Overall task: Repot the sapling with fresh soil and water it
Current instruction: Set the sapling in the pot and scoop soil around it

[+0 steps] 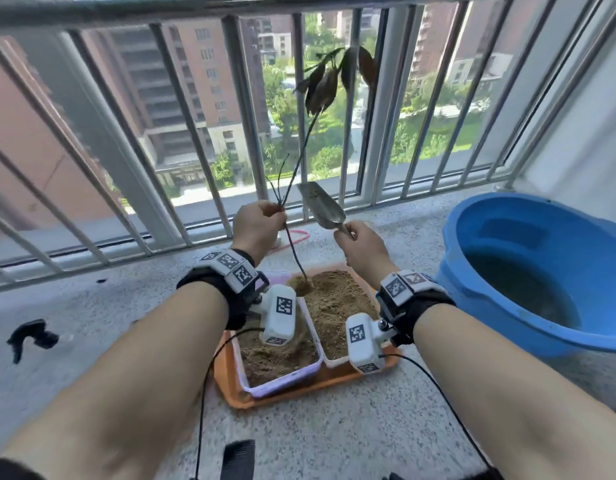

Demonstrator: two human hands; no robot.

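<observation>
My left hand grips the thin stem of the sapling and holds it up; its dark drooping leaves hang against the railing, and its soil-caked root ball hangs just over the two boxes. My right hand holds a metal trowel by its handle, blade pointing up and away with a little soil on it. Below sit two rectangular boxes of brown soil, a purple-rimmed box on the left and a pale box on the right, both on an orange tray.
A big blue bucket with water in it stands at the right. The balcony railing runs across ahead. A pink loop lies on the floor behind the tray, a black object at the left, and a black comb-like object near me.
</observation>
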